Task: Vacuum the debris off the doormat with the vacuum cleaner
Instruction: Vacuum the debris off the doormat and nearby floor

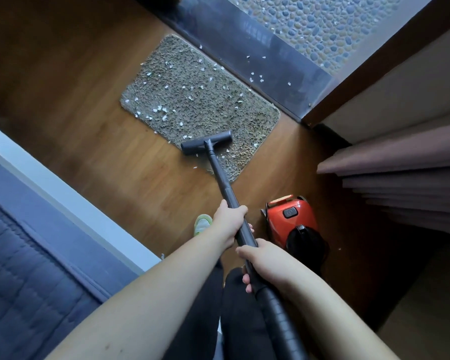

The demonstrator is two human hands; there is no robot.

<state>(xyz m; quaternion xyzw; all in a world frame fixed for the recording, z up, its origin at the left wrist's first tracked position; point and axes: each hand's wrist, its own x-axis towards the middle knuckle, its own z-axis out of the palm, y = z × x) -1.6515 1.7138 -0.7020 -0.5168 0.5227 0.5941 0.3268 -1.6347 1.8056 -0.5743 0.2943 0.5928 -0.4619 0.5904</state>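
Head view: left hand [230, 219] wraps the vacuum wand [220, 178] further down, right hand [266, 266] grips it nearer the body, just above the ribbed hose [281, 323]. Both fists closed on the tube.

Floor nozzle [206, 143] sits flat on the near corner of the doormat [198, 100], one end hanging over the mat edge onto the wood floor [76, 100]. White debris [161, 110] is scattered over most of the mat, so the job looks barely begun.

Suggest slow overlapping strokes along the mat's length with the nozzle kept flat; shaggy pile probably grabs flakes.

Far edge touches the door threshold [270, 53], with flecks on it too. Open floor to the left. Red canister [292, 219] sits near on the right, curtain [400, 178] beyond it; less swing room that side.
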